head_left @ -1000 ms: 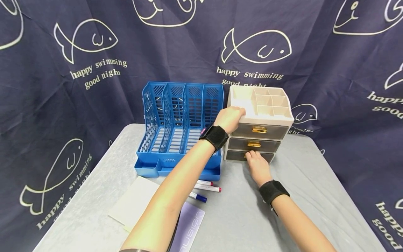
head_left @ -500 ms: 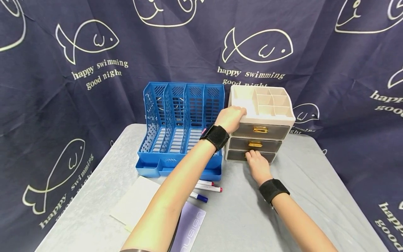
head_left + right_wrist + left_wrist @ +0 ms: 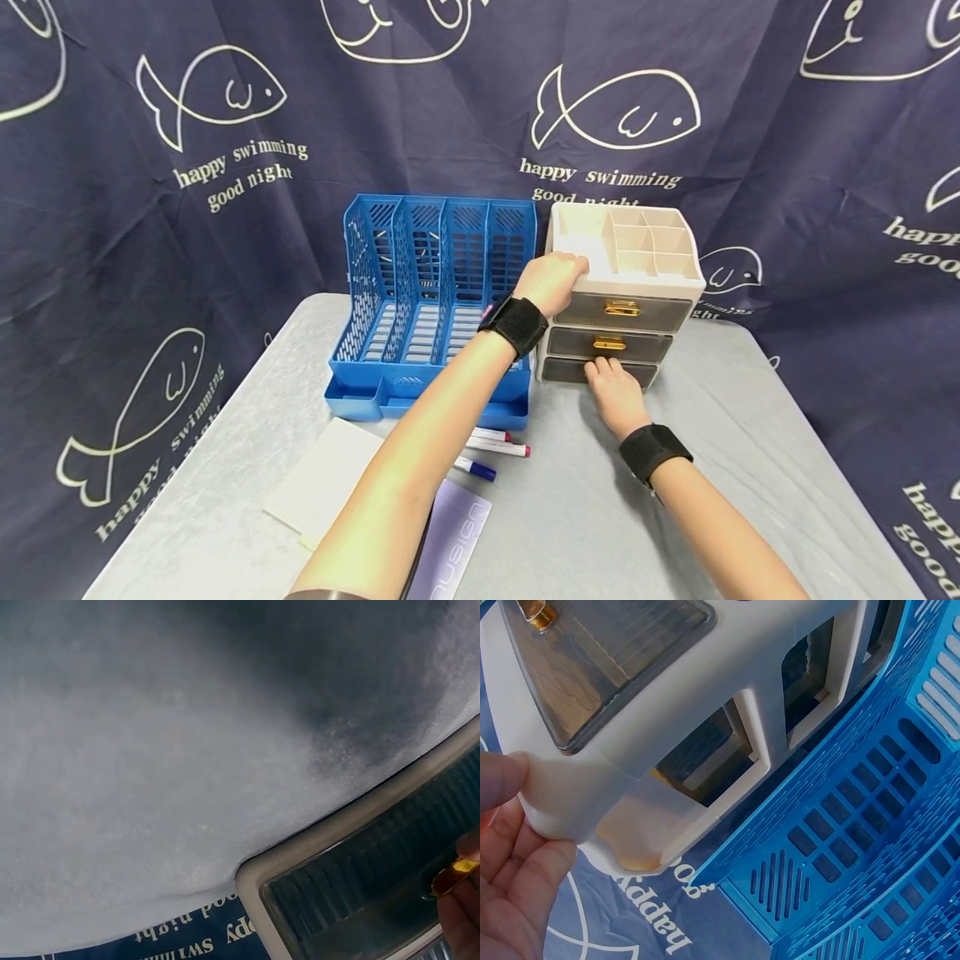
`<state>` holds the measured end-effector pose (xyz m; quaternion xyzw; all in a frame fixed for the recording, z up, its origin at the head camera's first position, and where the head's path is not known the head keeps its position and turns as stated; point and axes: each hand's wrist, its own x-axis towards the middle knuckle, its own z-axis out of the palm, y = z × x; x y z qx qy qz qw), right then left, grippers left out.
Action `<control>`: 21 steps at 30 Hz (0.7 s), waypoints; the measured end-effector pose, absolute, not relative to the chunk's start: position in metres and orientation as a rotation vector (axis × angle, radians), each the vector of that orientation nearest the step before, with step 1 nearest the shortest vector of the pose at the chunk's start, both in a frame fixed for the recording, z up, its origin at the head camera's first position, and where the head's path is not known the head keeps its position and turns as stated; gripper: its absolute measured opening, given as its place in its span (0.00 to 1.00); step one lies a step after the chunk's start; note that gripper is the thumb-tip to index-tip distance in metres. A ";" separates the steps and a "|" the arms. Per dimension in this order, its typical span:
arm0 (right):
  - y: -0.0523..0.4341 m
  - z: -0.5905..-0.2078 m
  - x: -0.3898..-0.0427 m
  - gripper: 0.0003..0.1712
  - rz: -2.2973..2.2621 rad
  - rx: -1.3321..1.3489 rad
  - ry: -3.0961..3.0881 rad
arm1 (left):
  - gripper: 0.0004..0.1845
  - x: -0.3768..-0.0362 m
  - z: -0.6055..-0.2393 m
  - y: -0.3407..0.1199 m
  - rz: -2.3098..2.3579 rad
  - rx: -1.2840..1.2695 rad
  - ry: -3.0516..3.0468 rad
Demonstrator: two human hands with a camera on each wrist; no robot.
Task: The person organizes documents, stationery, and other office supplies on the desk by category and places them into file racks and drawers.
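Nearest the camera, a lilac booklet (image 3: 453, 546) lies flat on the grey counter (image 3: 570, 517), partly under the left forearm, with a pale sheet of paper (image 3: 322, 475) just beside it on the left. A little farther on, three markers (image 3: 491, 446) lie side by side, near the front lip of the blue file rack (image 3: 431, 308).

The right hand (image 3: 615, 393) rests low on the counter against the front of the cream drawer organiser (image 3: 618, 292). Its fingertips are at the bottom drawer (image 3: 562, 371); the right wrist view shows one fingertip touching that drawer's gold handle (image 3: 454, 876). Whether the grip is closed round the handle cannot be told, since the hand covers it in the head view. The drawer sits flush in its frame.

Above it are the middle drawer (image 3: 637, 346) and top drawer (image 3: 645, 310), both pushed in, each with a gold handle showing.

The left hand (image 3: 553, 282) grips the organiser's upper left front corner. In the left wrist view the thumb and fingers (image 3: 514, 847) wrap around that rounded cream edge.

The organiser stands upright at the far middle of the counter, just beside the file rack on its right; its open top is split into compartments. Behind everything hangs a dark blue curtain (image 3: 150, 208) printed with white fish.
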<state>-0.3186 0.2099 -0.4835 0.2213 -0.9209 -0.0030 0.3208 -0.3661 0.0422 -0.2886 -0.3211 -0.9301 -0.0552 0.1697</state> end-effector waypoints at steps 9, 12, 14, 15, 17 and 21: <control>0.213 -0.480 -0.312 0.10 -0.051 0.649 -2.389 | 0.17 -0.365 -0.287 0.045 -0.134 -0.916 -2.635; 0.213 -0.479 -0.307 0.10 -0.064 0.665 -2.387 | 0.18 -0.366 -0.287 0.045 -0.127 -0.920 -2.636; 0.213 -0.479 -0.304 0.11 -0.063 0.674 -2.391 | 0.18 -0.366 -0.287 0.044 -0.123 -0.923 -2.638; 0.213 -0.478 -0.302 0.11 -0.057 0.681 -2.391 | 0.18 -0.366 -0.287 0.044 -0.123 -0.924 -2.640; 0.213 -0.478 -0.300 0.12 -0.054 0.693 -2.390 | 0.17 -0.367 -0.287 0.044 -0.121 -0.928 -2.643; 0.213 -0.480 -0.295 0.12 -0.046 0.719 -2.376 | 0.17 -0.369 -0.288 0.043 -0.125 -0.938 -2.644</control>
